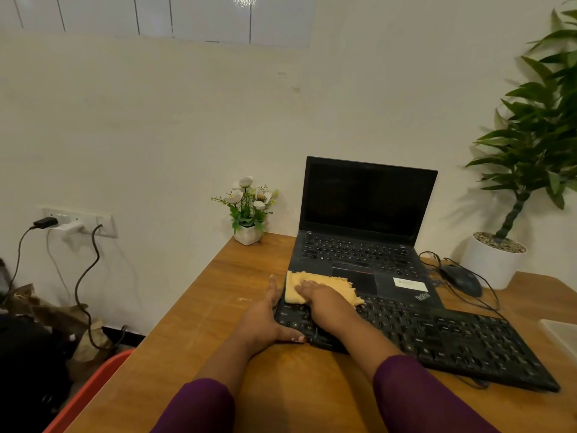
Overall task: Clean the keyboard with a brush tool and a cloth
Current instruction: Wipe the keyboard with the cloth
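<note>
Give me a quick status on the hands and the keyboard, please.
Left hand steadies keyboard at left end. Right hand presses yellow cloth on far-left keys. Laptop tight behind; cloth overlaps its palm rest.

One keyboard [452, 339], one laptop [368, 201], one cloth [338, 284], one mouse [460, 279], two potted plants [248, 210] [537, 129].

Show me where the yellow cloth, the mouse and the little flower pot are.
yellow cloth [338, 284], head view, its bare upper right part.
mouse [462, 279], head view, middle of its back.
little flower pot [248, 235], head view, its white front face.
</note>
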